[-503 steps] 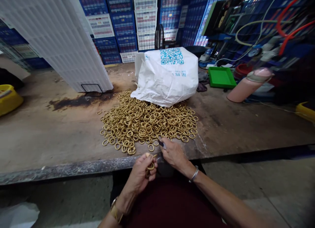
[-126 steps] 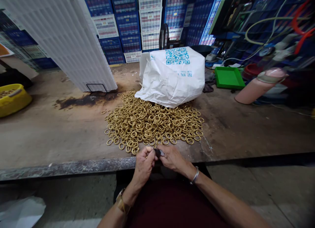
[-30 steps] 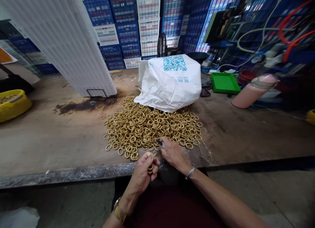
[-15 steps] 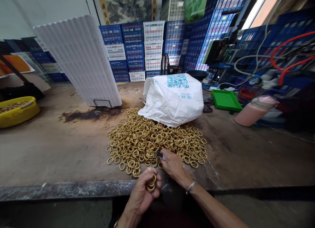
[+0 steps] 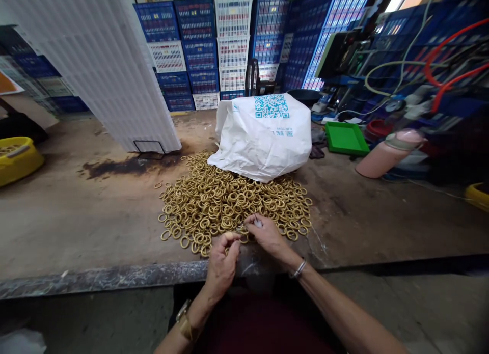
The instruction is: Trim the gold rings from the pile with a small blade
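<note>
A wide heap of brass-coloured rings [image 5: 229, 201] lies on the workbench [image 5: 114, 226]. At the heap's front edge my left hand [image 5: 223, 265] is closed with its back turned up, and a bit of gold shows between its curled fingers; most of what it holds is hidden. Just right of it, my right hand [image 5: 269, 237] pinches a small grey and dark tool [image 5: 257, 222] low over the rings. The two hands are close together but apart. A white sack [image 5: 267, 145] with a blue printed code rests on the back of the heap.
A white corrugated panel [image 5: 103, 74] leans on a wire stand [image 5: 148, 149] at the back left. A yellow basin [image 5: 19, 163] is at the far left. To the right are a green tray [image 5: 347, 138] and a pink bottle [image 5: 385, 155]. Stacked crates [image 5: 233, 48] stand behind.
My left hand has turned over from palm up, where several rings showed, to back up. My right hand still holds the small tool near the heap. The view has tilted down.
</note>
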A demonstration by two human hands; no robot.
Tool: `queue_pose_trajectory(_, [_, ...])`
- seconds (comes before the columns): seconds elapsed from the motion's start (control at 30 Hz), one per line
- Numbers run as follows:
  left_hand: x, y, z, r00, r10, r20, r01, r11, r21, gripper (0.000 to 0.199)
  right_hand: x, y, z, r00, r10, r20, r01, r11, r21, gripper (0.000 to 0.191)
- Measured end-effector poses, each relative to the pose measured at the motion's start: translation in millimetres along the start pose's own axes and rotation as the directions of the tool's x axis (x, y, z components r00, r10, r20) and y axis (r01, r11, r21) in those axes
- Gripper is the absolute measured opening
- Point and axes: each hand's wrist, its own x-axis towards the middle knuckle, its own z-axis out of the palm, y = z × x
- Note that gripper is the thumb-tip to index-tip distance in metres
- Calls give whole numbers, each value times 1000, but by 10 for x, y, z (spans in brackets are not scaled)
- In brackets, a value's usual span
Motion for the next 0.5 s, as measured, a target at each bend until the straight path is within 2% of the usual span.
queue_pose_trajectory(0.1, [60, -29, 30, 983, 185, 14, -185, 977, 108, 20, -37, -44, 10, 998, 52, 39, -56, 992, 112, 14])
queue_pose_trajectory(0.23, [140, -67, 67, 963, 250, 104, -264, 951, 161, 23, -82, -75, 12, 978, 152, 141, -189, 934, 304, 17])
queue_pose_trajectory(0.3, [165, -63, 81, 959, 254, 125, -274, 945, 178, 21, -93, -65, 10, 969, 179, 171, -228, 916, 332, 19])
queue_pose_trajectory(0.37, [178, -36, 91, 965, 227, 127, -248, 952, 179, 18, -98, -50, 11, 971, 173, 165, -216, 929, 299, 19])
queue_pose_trajectory(0.5, [181, 46, 101, 989, 121, 85, -131, 982, 134, 17, -98, -39, 24, 992, 69, 103, -85, 984, 155, 18])
